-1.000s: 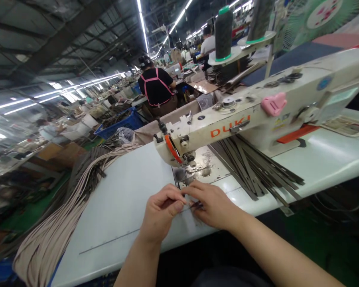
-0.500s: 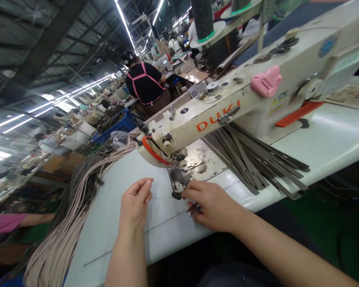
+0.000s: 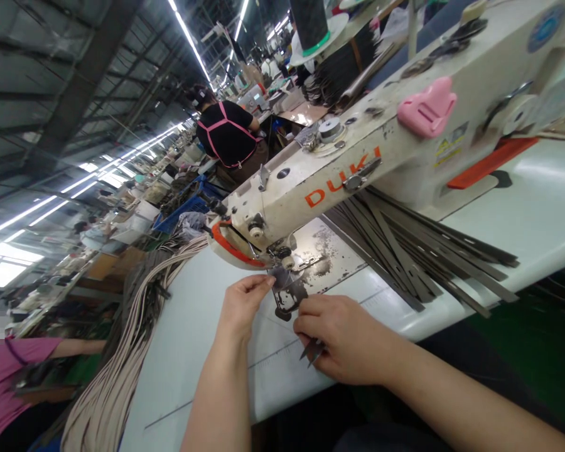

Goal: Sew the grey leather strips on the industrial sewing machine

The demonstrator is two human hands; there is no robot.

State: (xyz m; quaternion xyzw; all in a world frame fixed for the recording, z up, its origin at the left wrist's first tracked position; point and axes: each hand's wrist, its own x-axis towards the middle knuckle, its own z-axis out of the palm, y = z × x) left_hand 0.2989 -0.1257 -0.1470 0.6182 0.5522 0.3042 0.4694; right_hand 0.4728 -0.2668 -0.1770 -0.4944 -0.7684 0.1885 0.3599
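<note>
My left hand [image 3: 245,302] is in a pinch just left of the needle area of the white sewing machine [image 3: 339,169]. Whatever lies between its thumb and forefinger is too fine to make out. My right hand [image 3: 341,336] is curled in front of the worn metal needle plate [image 3: 346,254]. Its lower fingers wrap round small thread snips [image 3: 313,352], whose two dark pointed blades stick out to the left, slightly apart. Thumb and forefinger of that hand are close together, and I cannot see anything held there.
Many dark grey strips [image 3: 405,251] with small slots lie under the machine arm. Long beige strips [image 3: 122,364] hang over the table's left side. A pink plastic piece [image 3: 426,108] sits on the machine. One co-worker [image 3: 228,135] is ahead; another person's pink sleeve [image 3: 32,351] is at left.
My left hand has moved right and slightly up, in to the needle area. My right hand with the snips appears slightly lower as the view shifts.
</note>
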